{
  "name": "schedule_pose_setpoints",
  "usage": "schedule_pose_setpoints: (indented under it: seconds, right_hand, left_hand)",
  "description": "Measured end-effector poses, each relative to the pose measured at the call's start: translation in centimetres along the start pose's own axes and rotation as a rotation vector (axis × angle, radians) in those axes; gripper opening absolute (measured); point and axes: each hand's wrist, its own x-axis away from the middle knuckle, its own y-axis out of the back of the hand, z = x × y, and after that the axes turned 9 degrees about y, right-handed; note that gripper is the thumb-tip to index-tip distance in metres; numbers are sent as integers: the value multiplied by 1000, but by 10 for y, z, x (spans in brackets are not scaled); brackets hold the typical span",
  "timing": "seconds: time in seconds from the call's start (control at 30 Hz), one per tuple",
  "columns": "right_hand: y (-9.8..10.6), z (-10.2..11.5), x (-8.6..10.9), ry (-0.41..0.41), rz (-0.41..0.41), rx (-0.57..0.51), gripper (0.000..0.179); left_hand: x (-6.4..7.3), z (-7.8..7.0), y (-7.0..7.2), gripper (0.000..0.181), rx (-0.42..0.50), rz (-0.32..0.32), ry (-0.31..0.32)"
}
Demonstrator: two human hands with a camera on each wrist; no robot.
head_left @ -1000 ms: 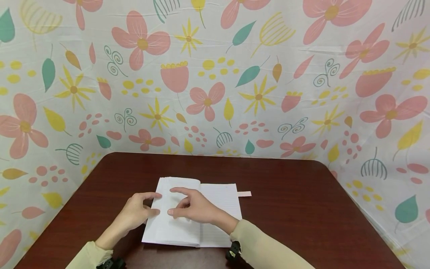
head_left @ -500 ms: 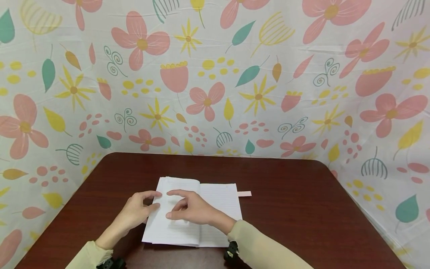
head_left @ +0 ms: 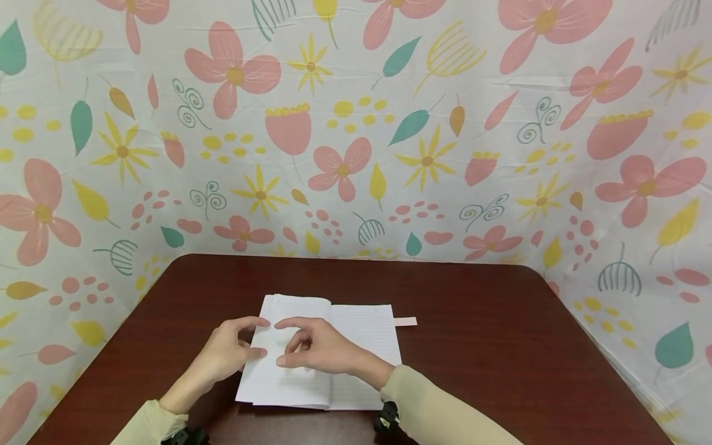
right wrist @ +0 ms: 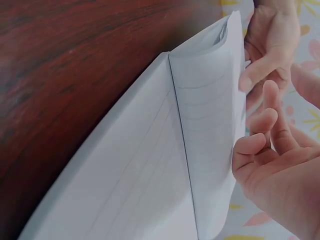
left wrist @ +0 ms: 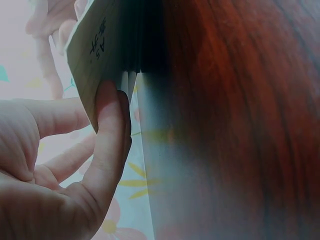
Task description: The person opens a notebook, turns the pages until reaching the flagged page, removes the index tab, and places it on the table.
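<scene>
An open lined notebook (head_left: pixel 364 340) lies on the table, its left-hand pages raised in a curve near the spine. My left hand (head_left: pixel 222 351) holds the notebook's left edge, thumb and index finger reaching onto the page. Small print shows on the held inner sheet (left wrist: pixel 92 55) in the left wrist view. Above the left page hovers my right hand (head_left: pixel 325 347), index finger and thumb stretched apart, the other fingers loosely curled. Nothing is between its fingers. In the right wrist view, those curled fingers (right wrist: pixel 252 145) are near the page; contact cannot be told.
A pale tab (head_left: pixel 405 321) sticks out from the notebook's right side onto the dark wooden table (head_left: pixel 473 346). Flower-printed cloth (head_left: pixel 356 154) hangs behind the table and along its sides. Each wrist wears a black camera mount (head_left: pixel 386 417).
My right hand has shifted very slightly left and down over the page. My left thumb rose a little half a second ago and is lower again now. The notebook stays in place.
</scene>
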Motion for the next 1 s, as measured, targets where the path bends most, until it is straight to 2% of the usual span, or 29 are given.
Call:
schedule_pose_setpoints:
  seconds: [0.1,0.3,0.5,0.77,1.0]
  right_hand:
    - [7,2,7,2,9,41,59]
    - [30,0,29,-2,-5,201,58]
    - [61,-7,61,-60,-28,333,62]
    - [95,-18,101,-124,-12,584,78]
    - [111,-20,128,-193,6,636,90]
  left_hand:
    - [-1,0,-1,51,-6,-1,-1]
    - [-2,-2,-1,49,-25,-11,8]
    - [-1,-2,0,50,-28,-4,20]
    - [-1,0,0,49,-21,-9,20]
    - [0,1,-1,49,-15,-8,14]
